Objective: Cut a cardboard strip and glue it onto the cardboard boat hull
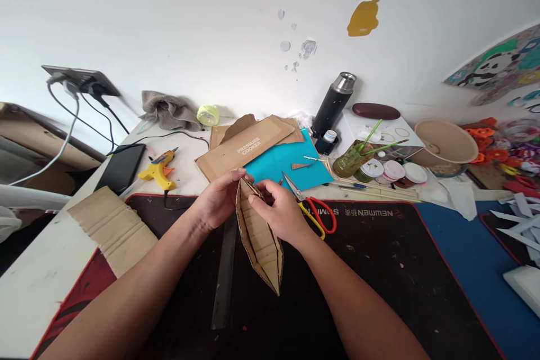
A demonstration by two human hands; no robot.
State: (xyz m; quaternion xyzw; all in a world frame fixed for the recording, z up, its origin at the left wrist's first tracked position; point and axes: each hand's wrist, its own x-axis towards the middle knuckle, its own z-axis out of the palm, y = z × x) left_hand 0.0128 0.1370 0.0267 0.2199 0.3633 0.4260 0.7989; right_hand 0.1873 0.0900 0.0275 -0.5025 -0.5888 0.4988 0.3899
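A small boat-shaped cardboard piece (262,239), pointed at both ends with raised side walls, is held over the black desk mat (358,281). My left hand (219,199) grips its far tip, thumb and fingers closed on the edge. Around the right wall near that tip, my right hand (278,208) is closed, its thumb inside the hollow. The fingertips behind the cardboard are hidden. Scissors (314,211) with red and yellow handles lie just beyond my right hand. A dark ruler-like strip (223,275) lies on the mat beneath the piece.
At the left are a yellow glue gun (158,171) and a cardboard sheet (113,230). Cardboard marked "PRESSURE COOKER" (244,143) and a blue sheet (274,163) lie behind my hands. A black thermos (333,104), paint jars (392,171) and a bowl (447,140) stand back right.
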